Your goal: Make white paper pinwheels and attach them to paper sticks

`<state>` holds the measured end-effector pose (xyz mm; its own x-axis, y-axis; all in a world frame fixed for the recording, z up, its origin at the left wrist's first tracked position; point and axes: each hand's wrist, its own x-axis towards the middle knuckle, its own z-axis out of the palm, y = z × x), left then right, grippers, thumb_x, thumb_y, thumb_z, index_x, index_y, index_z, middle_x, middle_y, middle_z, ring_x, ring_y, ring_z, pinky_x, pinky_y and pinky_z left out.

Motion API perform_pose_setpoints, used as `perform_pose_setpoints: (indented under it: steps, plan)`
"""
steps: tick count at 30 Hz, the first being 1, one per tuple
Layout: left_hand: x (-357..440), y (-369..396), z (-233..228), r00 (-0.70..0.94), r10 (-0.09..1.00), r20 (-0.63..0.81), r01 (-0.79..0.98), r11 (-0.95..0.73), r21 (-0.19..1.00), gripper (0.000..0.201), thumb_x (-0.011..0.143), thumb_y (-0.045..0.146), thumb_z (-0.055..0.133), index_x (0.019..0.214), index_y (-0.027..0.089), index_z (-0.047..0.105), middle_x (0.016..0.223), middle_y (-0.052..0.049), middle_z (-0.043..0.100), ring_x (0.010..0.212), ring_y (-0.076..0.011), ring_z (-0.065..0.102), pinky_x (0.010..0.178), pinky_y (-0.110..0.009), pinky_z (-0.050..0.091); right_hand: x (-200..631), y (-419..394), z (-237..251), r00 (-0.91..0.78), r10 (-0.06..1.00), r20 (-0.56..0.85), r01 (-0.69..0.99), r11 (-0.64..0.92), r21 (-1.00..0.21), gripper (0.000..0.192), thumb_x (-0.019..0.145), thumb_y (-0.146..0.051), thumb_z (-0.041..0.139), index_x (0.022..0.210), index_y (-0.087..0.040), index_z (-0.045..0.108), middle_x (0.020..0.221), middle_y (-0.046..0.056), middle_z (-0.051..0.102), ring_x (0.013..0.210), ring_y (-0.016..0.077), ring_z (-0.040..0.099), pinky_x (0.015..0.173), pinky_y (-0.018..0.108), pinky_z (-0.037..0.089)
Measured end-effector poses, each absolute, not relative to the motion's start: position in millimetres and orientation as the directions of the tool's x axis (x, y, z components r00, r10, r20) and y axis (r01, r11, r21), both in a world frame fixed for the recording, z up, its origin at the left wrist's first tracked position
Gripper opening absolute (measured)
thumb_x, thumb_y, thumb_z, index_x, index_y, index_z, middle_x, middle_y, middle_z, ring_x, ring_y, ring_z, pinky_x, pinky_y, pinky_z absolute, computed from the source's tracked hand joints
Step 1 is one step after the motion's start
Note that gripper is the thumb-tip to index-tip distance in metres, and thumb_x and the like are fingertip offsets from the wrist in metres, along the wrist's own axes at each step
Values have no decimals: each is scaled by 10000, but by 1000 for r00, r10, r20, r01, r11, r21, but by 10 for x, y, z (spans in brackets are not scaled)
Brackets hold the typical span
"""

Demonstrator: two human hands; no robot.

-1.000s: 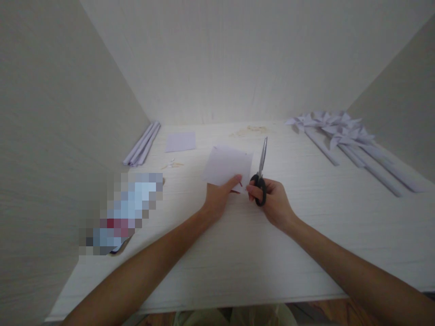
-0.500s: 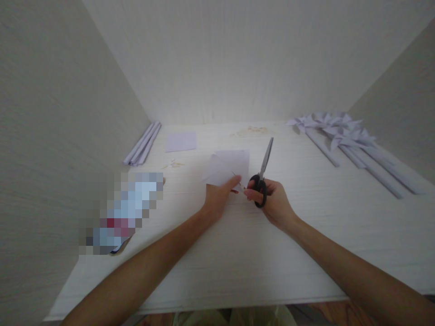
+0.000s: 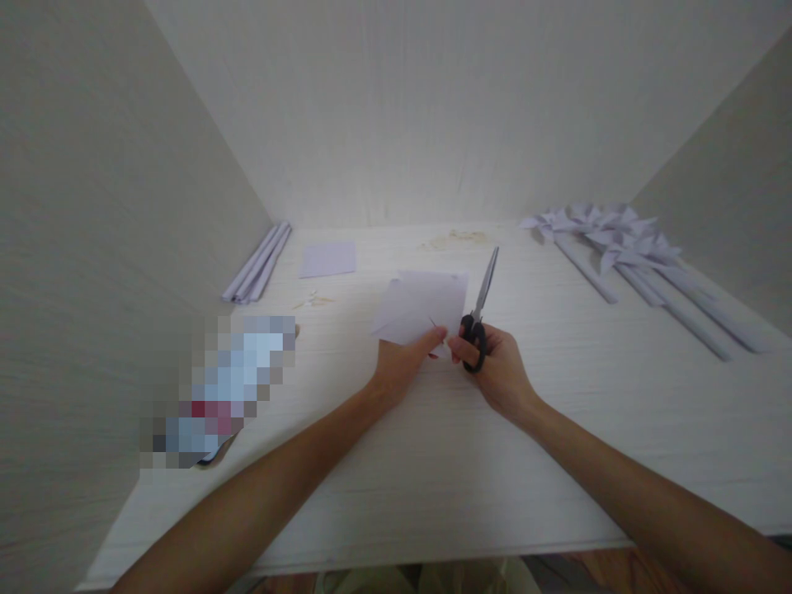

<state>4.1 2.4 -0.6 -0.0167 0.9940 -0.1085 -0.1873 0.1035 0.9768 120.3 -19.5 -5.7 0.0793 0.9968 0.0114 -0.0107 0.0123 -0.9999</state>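
Paper sheet (image 3: pixel 412 301): stood out in front of the person, between the two hands, its near right corner by the thumbs; a thin dark line slanted across it near that corner, and whether this was a slit or a slender object could not be told.
Left hand (image 3: pixel 402 363): pinched the sheet close to the corner, thumb on top, other fingers mostly hidden beneath.
Right hand (image 3: pixel 502 367): held the scissors with fingers curled around the handles; thumb and finger tips met just beside the sheet, and whether they gripped anything more could not be told.
Scissors (image 3: pixel 478 315): black-handled, blades close together, pointing away from the person.
Purplish square (image 3: pixel 327 258): lay flat on the table (image 3: pixel 433 478), left of and beyond the sheet.
Rolled tubes (image 3: pixel 258 264): bundled along the left wall (image 3: pixel 124 206).
Pinwheels (image 3: pixel 637 239): clustered at the far right, paper sticks trailing toward the near side.
Small scraps (image 3: pixel 314 300): scattered nearer than the square.
Pale slivers (image 3: pixel 464 238): spread near the back wall (image 3: pixel 396 124).
Pixelated object (image 3: pixel 232 388): rested at the left, details masked.
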Motion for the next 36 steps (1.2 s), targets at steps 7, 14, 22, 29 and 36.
perform_pose_setpoints:
  steps: [7, 14, 22, 29, 36]
  plan:
    - [50, 19, -1, 6, 995, -103, -168, 102, 980, 103, 562, 237, 654, 597, 156, 600, 608, 0, 609, 539, -112, 549, 464, -212, 451, 1176, -207, -16, 96, 995, 26, 30, 24, -999, 276, 663, -369, 593, 524, -168, 466, 436, -55, 399, 392, 55, 304, 377, 208, 224]
    - [52, 9, 13, 26, 995, -99, -164, 102, 981, 94, 579, 224, 638, 547, 151, 587, 588, -2, 602, 520, -106, 541, 462, -210, 448, 1184, -198, -50, 100, 993, 62, 58, 56, -997, 298, 680, -388, 575, 510, -167, 469, 458, -37, 425, 410, 63, 324, 387, 210, 237]
    - [50, -7, 53, 27, 993, -116, -188, 119, 975, 69, 577, 197, 633, 545, 155, 590, 561, 7, 592, 526, -109, 540, 487, -218, 446, 1184, -202, -49, 99, 994, 47, 32, 44, -999, 291, 661, -366, 600, 505, -169, 453, 456, -44, 415, 408, 61, 320, 384, 210, 228]
    - [40, 12, -16, 114, 988, -100, -229, 124, 965, 80, 594, 234, 622, 591, 158, 598, 596, 8, 600, 548, -110, 547, 497, -217, 446, 1187, -194, -77, 102, 995, 19, -27, 22, -999, 272, 629, -334, 634, 506, -162, 462, 449, -47, 434, 411, 60, 343, 396, 209, 243]
    - [23, 102, -103, 27, 995, -97, -309, 100, 946, 137, 571, 263, 642, 629, 149, 591, 638, 0, 603, 593, -114, 555, 549, -231, 458, 1207, -169, -65, 43, 999, -26, -19, -26, -999, 253, 630, -378, 632, 614, -155, 515, 474, -44, 474, 414, 60, 357, 395, 203, 244]
